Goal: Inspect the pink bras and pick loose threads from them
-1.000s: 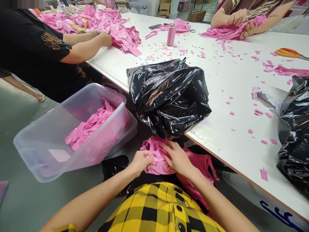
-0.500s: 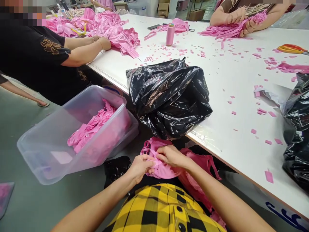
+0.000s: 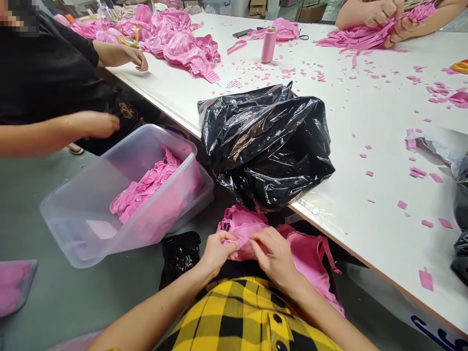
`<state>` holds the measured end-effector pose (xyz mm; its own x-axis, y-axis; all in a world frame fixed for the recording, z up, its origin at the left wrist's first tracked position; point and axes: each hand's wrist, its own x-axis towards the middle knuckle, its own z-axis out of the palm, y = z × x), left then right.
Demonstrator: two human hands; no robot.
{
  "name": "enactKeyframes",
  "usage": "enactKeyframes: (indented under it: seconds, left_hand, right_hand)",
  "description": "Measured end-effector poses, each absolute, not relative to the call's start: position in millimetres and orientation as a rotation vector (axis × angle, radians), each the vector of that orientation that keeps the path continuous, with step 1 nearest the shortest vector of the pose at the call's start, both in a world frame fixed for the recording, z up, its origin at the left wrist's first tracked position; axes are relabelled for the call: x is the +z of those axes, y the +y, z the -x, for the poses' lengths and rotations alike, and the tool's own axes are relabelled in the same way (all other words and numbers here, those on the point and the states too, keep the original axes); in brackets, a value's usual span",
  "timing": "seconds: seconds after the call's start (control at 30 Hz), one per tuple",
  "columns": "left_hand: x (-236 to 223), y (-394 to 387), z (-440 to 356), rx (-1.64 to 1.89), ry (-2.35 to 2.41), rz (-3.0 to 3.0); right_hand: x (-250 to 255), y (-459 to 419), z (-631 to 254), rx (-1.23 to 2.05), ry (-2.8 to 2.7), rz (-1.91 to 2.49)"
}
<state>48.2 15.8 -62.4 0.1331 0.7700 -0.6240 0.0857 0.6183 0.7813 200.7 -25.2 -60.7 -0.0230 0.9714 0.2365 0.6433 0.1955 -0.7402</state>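
A pile of pink garments point(image 3: 310, 253) lies in my lap, below the table's edge. My left hand point(image 3: 215, 253) pinches a fold of the top pink garment point(image 3: 244, 229) with closed fingers. My right hand point(image 3: 274, 256) grips the same piece right beside it, fingertips almost touching the left ones. Both forearms reach forward over my yellow-and-black checked shirt point(image 3: 241, 317).
A crumpled black plastic bag point(image 3: 266, 141) sits on the white table point(image 3: 365, 204) edge just above my hands. A clear plastic bin point(image 3: 91, 214) with pink pieces tilts at left. A person in black point(image 3: 44, 73) reaches toward it. Another person's hands point(image 3: 387, 14) hold pink strips far right. Pink scraps and a thread spool point(image 3: 269, 45) litter the table.
My hands shifted slightly along the pink garment, still pinching it together. The person in black pulled one arm off the table and stretched it toward the bin. The view shifted right.
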Motion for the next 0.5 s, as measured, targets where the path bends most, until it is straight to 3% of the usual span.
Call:
enactKeyframes:
  seconds: [0.2, 0.5]
  left_hand:
    - [-63.5, 13.1, -55.5, 0.625, 1.354, -0.766]
    - [-74.2, 9.2, -56.6, 0.642, 1.411, -0.773]
  right_hand:
    - [-78.4, -45.0, -183.3, 0.769, -1.567, 1.726]
    - [-88.1, -36.3, -166.4, 0.947, -1.350, 1.653]
